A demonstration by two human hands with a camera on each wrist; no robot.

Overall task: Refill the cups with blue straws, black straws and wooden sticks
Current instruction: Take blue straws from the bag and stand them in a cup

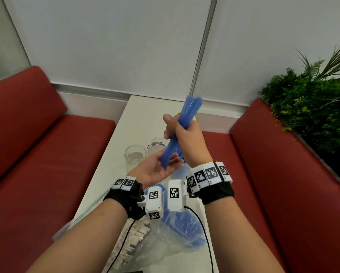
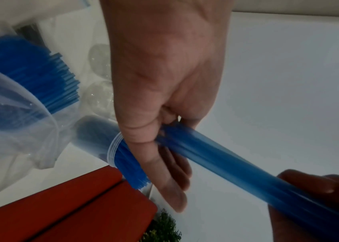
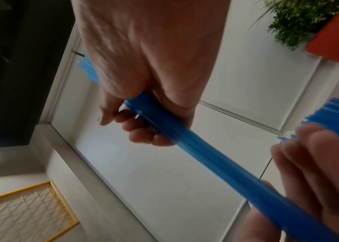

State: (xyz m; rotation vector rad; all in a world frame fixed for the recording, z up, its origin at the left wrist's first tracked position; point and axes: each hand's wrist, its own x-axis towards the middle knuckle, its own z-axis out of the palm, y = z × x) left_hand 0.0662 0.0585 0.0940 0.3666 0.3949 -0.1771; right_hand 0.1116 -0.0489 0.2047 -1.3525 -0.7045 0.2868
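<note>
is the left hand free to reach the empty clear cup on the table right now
Probably not yet. The left hand lies palm up under the lower end of the blue straws, which the right hand grips. The clear cup sits close, unblocked.

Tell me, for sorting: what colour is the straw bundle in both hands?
Blue straw bundle, clearest in the head view.
</note>
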